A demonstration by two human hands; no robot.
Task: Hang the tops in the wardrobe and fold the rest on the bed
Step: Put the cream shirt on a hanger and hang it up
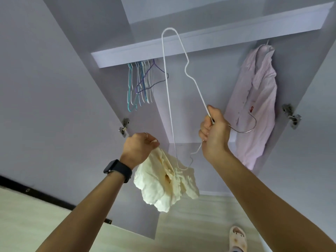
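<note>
Your right hand [213,130] grips a white wire hanger [166,70]; your left hand [140,145] clutches a bunched cream top [163,186]. No legible writing shows.

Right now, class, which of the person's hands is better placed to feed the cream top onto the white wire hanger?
The left hand: it already grips the crumpled cream top beside the white wire hanger, which the right hand holds.

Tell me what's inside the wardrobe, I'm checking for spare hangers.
A bunch of empty coloured wire hangers at left, a pale pink striped shirt hung at right. The rail is hidden by the white shelf.
</note>
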